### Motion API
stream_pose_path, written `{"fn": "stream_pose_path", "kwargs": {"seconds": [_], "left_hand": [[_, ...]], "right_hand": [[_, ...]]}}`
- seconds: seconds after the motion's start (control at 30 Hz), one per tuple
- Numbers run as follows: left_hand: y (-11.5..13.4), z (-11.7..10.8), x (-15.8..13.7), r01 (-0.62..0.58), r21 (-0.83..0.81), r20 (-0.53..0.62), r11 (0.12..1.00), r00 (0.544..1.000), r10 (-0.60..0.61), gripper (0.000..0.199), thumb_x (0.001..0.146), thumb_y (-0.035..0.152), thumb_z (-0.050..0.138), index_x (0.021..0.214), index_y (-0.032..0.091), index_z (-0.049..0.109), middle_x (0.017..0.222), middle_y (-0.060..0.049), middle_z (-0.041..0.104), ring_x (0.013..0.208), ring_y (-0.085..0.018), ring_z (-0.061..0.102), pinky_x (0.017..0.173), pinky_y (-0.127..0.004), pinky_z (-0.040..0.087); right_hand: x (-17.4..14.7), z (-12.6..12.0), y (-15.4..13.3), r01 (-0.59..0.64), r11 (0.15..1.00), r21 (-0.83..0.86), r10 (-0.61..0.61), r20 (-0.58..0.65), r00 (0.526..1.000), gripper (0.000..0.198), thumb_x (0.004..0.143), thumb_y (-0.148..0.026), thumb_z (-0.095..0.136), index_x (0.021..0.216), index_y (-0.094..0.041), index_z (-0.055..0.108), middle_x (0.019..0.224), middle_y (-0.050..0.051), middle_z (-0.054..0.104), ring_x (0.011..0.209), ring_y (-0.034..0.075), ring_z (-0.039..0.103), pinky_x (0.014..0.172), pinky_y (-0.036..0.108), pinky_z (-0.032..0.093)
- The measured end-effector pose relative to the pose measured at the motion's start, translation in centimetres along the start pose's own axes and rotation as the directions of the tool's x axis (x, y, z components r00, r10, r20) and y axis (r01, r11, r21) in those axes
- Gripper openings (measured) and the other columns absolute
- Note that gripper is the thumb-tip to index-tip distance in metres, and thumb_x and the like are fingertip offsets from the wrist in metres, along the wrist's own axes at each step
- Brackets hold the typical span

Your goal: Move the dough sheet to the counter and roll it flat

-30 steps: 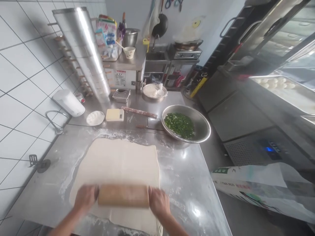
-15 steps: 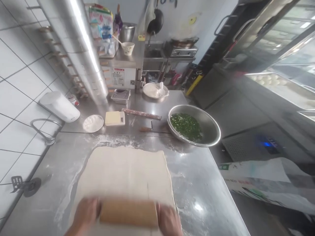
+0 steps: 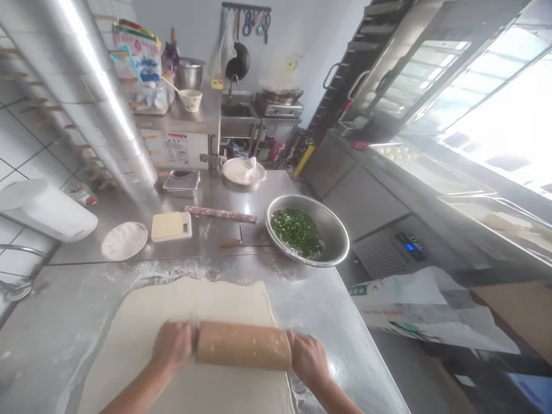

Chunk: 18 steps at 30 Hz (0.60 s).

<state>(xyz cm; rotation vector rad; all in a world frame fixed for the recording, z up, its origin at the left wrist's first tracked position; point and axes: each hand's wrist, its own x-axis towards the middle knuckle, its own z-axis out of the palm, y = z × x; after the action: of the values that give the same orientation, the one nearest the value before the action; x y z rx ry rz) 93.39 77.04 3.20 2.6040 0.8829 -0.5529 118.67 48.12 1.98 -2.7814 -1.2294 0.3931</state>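
We note the rolling pin (image 3: pixel 244 345) now lies farther up the dough sheet (image 3: pixel 190 322) than a second ago, nearer its far edge; the sheet looks broader, so flattening is progressing. Left hand (image 3: pixel 172 345) and right hand (image 3: pixel 308 359) are each closed around a pin end. The dough lies on the floured counter (image 3: pixel 345 345). Its near edge is cut off by the frame; the handles are hidden inside the fists.

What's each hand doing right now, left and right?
Left hand: closed on the left end of the rolling pin, over the dough sheet.
Right hand: closed on the pin's right end.
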Motion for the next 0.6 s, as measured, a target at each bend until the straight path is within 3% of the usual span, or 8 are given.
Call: {"fn": "stream_pose_path", "kwargs": {"seconds": [0.1, 0.2, 0.27, 0.33, 0.4, 0.43, 0.5, 0.6], "left_hand": [[2.5, -0.2, 3.6, -0.014, 0.031, -0.055, 0.999, 0.998, 0.016, 0.04, 0.098, 0.021, 0.038, 0.099, 0.019, 0.077, 0.098, -0.017, 0.083, 0.098, -0.035, 0.077, 0.099, -0.05, 0.049], [2.8, -3.9, 9.1, 0.073, 0.055, -0.168, 0.996, 0.984, -0.063, 0.055, 0.103, 0.025, 0.024, 0.1, 0.014, 0.078, 0.104, -0.023, 0.081, 0.103, -0.036, 0.075, 0.098, -0.05, 0.048], [1.7, -5.3, 9.2, 0.149, 0.043, -0.203, 0.988, 0.969, -0.137, 0.061, 0.105, 0.031, 0.02, 0.101, 0.014, 0.078, 0.104, -0.022, 0.081, 0.105, -0.035, 0.075, 0.098, -0.049, 0.048], [0.2, -3.7, 4.9, 0.257, 0.02, -0.203, 0.966, 0.947, -0.248, 0.064, 0.106, 0.038, 0.017, 0.103, 0.017, 0.078, 0.102, -0.02, 0.082, 0.103, -0.037, 0.076, 0.091, -0.048, 0.052], [-0.8, 0.7, -3.1, 0.411, -0.017, -0.158, 0.911, 0.899, -0.409, 0.069, 0.106, 0.043, 0.013, 0.105, 0.018, 0.077, 0.096, -0.02, 0.082, 0.093, -0.041, 0.078, 0.078, -0.05, 0.054], [-0.8, 3.5, -7.6, 0.5, -0.051, -0.092, 0.864, 0.859, -0.503, 0.069, 0.106, 0.043, 0.012, 0.107, 0.02, 0.077, 0.089, -0.018, 0.082, 0.086, -0.04, 0.079, 0.072, -0.049, 0.055], [0.9, 9.6, -16.3, 0.647, -0.199, 0.071, 0.736, 0.759, -0.648, 0.062, 0.106, 0.041, 0.015, 0.115, 0.03, 0.076, 0.089, -0.013, 0.083, 0.082, -0.035, 0.08, 0.067, -0.046, 0.058], [6.8, 16.7, -24.7, 0.681, -0.191, 0.223, 0.707, 0.731, -0.645, 0.036, 0.102, 0.045, 0.046, 0.101, 0.034, 0.08, 0.081, -0.012, 0.079, 0.074, -0.033, 0.078, 0.06, -0.045, 0.059]], "right_hand": [[1.3, 0.0, 2.4, -0.034, 0.998, -0.045, 0.032, -0.039, 0.999, 0.055, 0.102, -0.027, 0.028, 0.073, -0.02, 0.074, 0.073, 0.009, 0.076, 0.069, 0.02, 0.067, 0.068, 0.033, 0.037], [9.4, -1.7, 2.6, -0.098, 0.992, -0.084, 0.093, -0.067, 0.993, 0.061, 0.107, -0.034, 0.023, 0.08, -0.017, 0.075, 0.076, 0.014, 0.075, 0.065, 0.022, 0.064, 0.06, 0.035, 0.03], [13.5, -2.6, 1.6, -0.054, 0.994, -0.1, 0.049, -0.051, 0.997, 0.063, 0.109, -0.036, 0.021, 0.087, -0.017, 0.076, 0.082, 0.015, 0.077, 0.066, 0.022, 0.065, 0.061, 0.035, 0.03], [14.8, -2.8, -0.5, 0.066, 0.992, -0.105, -0.068, -0.008, 0.998, 0.065, 0.11, -0.038, 0.018, 0.089, -0.019, 0.076, 0.09, 0.013, 0.079, 0.072, 0.021, 0.067, 0.063, 0.035, 0.032], [14.2, -2.0, -4.0, 0.27, 0.959, -0.089, -0.265, 0.063, 0.962, 0.063, 0.111, -0.04, 0.02, 0.089, -0.021, 0.075, 0.094, 0.01, 0.079, 0.08, 0.02, 0.069, 0.069, 0.033, 0.036], [13.6, -1.3, -6.2, 0.394, 0.917, -0.071, -0.385, 0.108, 0.917, 0.058, 0.111, -0.04, 0.024, 0.089, -0.023, 0.076, 0.094, 0.007, 0.08, 0.084, 0.02, 0.069, 0.072, 0.032, 0.037], [12.4, 0.3, -11.6, 0.631, 0.775, -0.02, -0.617, 0.194, 0.763, 0.047, 0.108, -0.039, 0.035, 0.09, -0.025, 0.076, 0.092, 0.004, 0.08, 0.089, 0.019, 0.069, 0.077, 0.031, 0.039], [10.6, 2.8, -18.8, 0.849, 0.526, 0.047, -0.822, 0.284, 0.493, 0.049, 0.107, -0.04, 0.037, 0.081, -0.025, 0.076, 0.086, 0.005, 0.08, 0.087, 0.019, 0.067, 0.08, 0.033, 0.04]]}}
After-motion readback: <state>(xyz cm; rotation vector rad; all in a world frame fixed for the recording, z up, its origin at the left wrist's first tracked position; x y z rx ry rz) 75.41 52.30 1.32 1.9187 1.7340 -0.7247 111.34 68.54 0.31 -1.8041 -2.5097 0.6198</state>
